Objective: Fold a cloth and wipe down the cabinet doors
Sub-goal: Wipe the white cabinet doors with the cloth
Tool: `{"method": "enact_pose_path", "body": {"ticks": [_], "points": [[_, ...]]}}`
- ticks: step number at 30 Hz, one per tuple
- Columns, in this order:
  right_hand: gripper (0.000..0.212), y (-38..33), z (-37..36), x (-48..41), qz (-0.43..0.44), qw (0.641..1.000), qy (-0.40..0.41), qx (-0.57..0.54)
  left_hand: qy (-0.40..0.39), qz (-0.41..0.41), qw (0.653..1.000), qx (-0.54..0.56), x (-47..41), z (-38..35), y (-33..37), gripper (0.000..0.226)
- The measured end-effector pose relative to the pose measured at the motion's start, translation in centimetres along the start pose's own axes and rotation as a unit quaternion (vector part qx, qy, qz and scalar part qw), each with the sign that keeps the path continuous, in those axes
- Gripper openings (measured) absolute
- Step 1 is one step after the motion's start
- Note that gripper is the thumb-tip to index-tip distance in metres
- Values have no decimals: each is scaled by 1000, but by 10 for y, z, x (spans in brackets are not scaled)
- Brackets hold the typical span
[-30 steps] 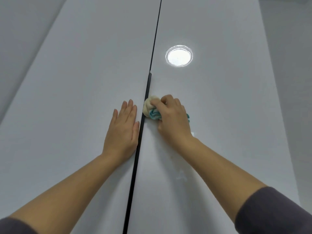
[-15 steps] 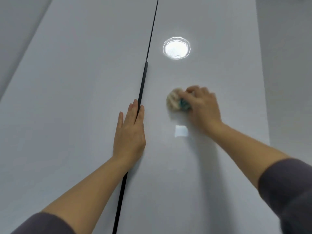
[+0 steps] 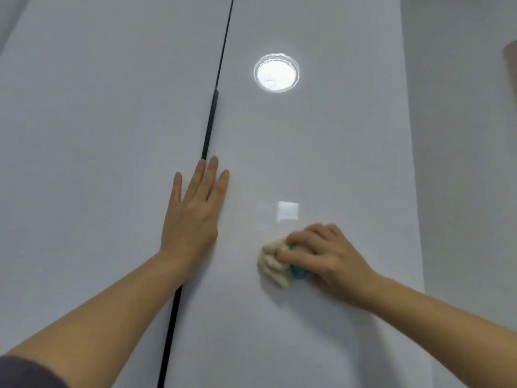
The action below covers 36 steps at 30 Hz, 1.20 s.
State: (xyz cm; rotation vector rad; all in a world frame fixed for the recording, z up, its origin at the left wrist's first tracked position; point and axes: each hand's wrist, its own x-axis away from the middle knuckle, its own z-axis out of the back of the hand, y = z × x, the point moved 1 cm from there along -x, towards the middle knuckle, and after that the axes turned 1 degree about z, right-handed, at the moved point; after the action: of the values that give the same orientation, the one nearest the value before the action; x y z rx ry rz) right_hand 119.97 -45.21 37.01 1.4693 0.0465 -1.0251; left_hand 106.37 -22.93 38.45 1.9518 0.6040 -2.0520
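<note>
Head view: right hand (image 3: 327, 259) around bunched cloth (image 3: 272, 266) against cabinet door (image 3: 349, 135).

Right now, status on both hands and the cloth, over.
Left grip flat across the door seam. Right grip holds bunched cloth against right door. No obstruction seen on it.

A round bright spot of reflected light (image 3: 276, 73) sits high on the glossy right cabinet door (image 3: 349, 135), nearer its left edge than its right. Lower on the same door, about midway across, lies a small pale square glare (image 3: 288, 210), well apart from the round spot. Beyond the door's right edge runs a plain grey wall (image 3: 464, 177). High against that wall, a sliver of a beige object (image 3: 510, 71) shows, too little of it to identify.
</note>
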Motion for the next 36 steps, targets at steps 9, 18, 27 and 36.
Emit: {"method": "enact_pose_path", "body": {"ticks": [9,18,27,36], "points": [[63,144,37,-67,-347,927,105,95,43,-72,996,-40,-2,2,2,65],[39,55,42,85,-199,979,46,22,-185,115,976,-25,-26,10,84,92],[65,179,79,21,-372,922,60,92,-171,136,976,-5,-28,8,86,97],[54,47,40,127,-331,936,111,38,-146,109,983,-22,-25,11,75,81]]}}
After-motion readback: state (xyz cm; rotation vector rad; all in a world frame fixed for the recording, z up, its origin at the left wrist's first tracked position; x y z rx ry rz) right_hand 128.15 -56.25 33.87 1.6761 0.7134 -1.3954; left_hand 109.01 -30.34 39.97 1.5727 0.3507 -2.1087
